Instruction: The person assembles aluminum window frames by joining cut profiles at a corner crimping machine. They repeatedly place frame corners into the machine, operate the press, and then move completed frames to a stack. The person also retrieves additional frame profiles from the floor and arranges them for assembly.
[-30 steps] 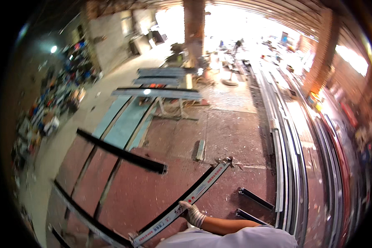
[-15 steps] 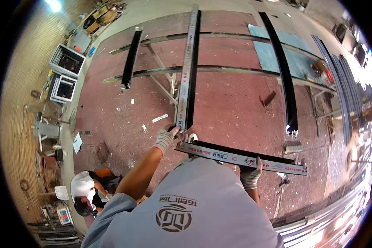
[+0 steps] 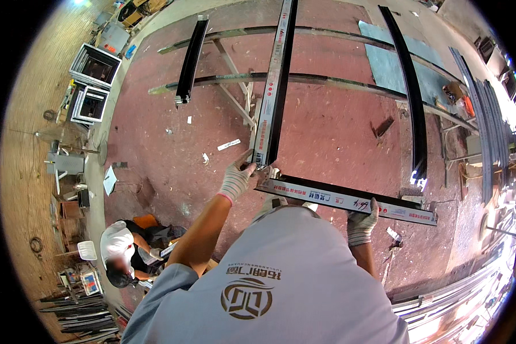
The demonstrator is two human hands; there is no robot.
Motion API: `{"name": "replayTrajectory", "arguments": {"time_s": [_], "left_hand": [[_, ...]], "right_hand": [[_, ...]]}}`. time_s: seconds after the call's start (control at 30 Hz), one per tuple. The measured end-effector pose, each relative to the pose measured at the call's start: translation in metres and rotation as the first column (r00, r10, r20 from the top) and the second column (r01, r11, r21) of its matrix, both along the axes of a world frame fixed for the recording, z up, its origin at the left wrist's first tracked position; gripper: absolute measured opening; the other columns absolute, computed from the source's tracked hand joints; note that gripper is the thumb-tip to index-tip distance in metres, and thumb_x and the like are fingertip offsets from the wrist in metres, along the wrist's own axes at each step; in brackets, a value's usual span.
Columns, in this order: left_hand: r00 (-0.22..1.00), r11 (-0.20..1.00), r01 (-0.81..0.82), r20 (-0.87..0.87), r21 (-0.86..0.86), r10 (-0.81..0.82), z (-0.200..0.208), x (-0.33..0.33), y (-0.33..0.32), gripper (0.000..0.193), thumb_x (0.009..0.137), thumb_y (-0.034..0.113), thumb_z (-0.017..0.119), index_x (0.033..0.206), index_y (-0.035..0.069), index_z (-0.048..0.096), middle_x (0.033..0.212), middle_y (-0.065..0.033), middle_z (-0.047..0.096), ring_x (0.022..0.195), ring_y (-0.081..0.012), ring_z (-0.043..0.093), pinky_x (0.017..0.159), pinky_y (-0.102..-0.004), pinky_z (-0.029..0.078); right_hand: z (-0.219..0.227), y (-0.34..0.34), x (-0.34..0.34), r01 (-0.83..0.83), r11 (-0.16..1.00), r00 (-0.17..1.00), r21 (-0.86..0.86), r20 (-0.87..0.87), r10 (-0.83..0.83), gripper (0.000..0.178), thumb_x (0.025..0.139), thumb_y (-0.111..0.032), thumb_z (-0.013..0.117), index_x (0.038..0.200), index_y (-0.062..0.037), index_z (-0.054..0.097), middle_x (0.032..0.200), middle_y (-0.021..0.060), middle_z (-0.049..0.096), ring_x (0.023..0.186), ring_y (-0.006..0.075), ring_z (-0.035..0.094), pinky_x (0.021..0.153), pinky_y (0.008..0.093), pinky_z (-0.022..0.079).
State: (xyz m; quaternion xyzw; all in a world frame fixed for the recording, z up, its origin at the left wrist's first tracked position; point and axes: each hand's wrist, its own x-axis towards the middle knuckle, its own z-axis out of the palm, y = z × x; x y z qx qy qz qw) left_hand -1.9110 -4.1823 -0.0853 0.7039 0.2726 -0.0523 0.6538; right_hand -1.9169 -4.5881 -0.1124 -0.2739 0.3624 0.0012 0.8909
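Note:
A long aluminium profile (image 3: 276,86), black with printed white film, lies lengthwise across two rails. My left hand (image 3: 237,178), in a striped glove, is closed around its near end. Crosswise in front of me is a shorter profile (image 3: 321,196) with the same film, its left end close to the long one's near end. Whether the two ends touch, I cannot tell. Gripping the shorter profile toward its right end is my right hand (image 3: 362,223), also gloved, thumb on the film and fingers mostly hidden beneath.
Two support rails (image 3: 327,81) carry a short black profile (image 3: 191,63) on the left and a longer black profile (image 3: 408,97) on the right. A co-worker (image 3: 117,249) crouches at lower left. Window frames (image 3: 93,65) stand far left; grey bars (image 3: 487,123) lean at right.
The scene has shifted upward and slightly right in view. Both hands keep their hold, and the shorter profile's left end looks a little nearer the long profile's end.

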Motion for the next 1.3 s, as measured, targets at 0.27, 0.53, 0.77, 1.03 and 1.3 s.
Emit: {"name": "replayTrajectory", "arguments": {"time_s": [0.27,0.53,0.77,1.03,1.3], "left_hand": [[1.000,0.999,0.013,-0.016,0.040,-0.012,0.002,0.007,-0.001,0.056,0.095,-0.002,0.063,0.148,0.012,0.054,0.091,-0.0014,0.064,0.080,-0.0089,0.058,0.074,-0.0245,0.052],[0.995,0.991,0.095,0.001,0.092,-0.095,0.005,0.010,-0.006,0.052,0.096,-0.002,0.062,0.146,0.010,0.055,0.092,-0.0041,0.065,0.086,-0.0112,0.060,0.087,-0.0270,0.053],[0.915,0.879,0.375,0.033,0.296,-0.402,0.008,-0.002,-0.005,0.068,0.089,0.005,0.075,0.151,0.007,0.047,0.118,-0.0090,0.061,0.103,-0.0172,0.062,0.091,-0.0306,0.054],[0.807,0.664,0.579,-0.214,0.474,-0.551,0.030,0.000,-0.009,0.109,0.070,0.017,0.093,0.158,0.005,0.030,0.132,-0.0193,0.053,0.112,-0.0312,0.063,0.101,-0.0371,0.053],[0.720,0.458,0.675,-0.382,0.578,-0.579,0.042,0.003,-0.016,0.122,0.065,0.032,0.095,0.160,0.005,0.024,0.131,-0.0232,0.053,0.113,-0.0346,0.062,0.103,-0.0403,0.051]], "right_hand": [[-0.016,0.004,0.009,0.020,0.998,1.000,0.062,-0.003,-0.020,0.026,0.088,-0.032,0.073,0.104,-0.0144,0.063,0.098,0.0049,0.069,0.090,0.0250,0.068,0.076,0.0444,0.059],[-0.024,0.003,0.009,0.024,0.992,1.000,0.123,-0.016,-0.022,0.021,0.090,-0.031,0.071,0.104,-0.0166,0.065,0.101,0.0048,0.070,0.097,0.0267,0.067,0.083,0.0513,0.058],[-0.029,0.002,0.012,0.042,0.989,0.999,0.139,-0.027,-0.039,0.020,0.090,-0.026,0.071,0.104,-0.0130,0.064,0.100,0.0062,0.070,0.093,0.0247,0.068,0.080,0.0433,0.058],[-0.027,0.005,0.018,0.051,0.992,0.999,0.115,-0.004,-0.051,0.022,0.087,-0.028,0.073,0.102,-0.0148,0.064,0.097,0.0054,0.071,0.092,0.0238,0.068,0.081,0.0427,0.058],[-0.026,0.002,0.015,0.004,0.994,0.998,0.112,0.054,-0.011,0.022,0.088,-0.029,0.073,0.103,-0.0146,0.065,0.097,0.0044,0.071,0.091,0.0225,0.069,0.080,0.0415,0.058]]}}
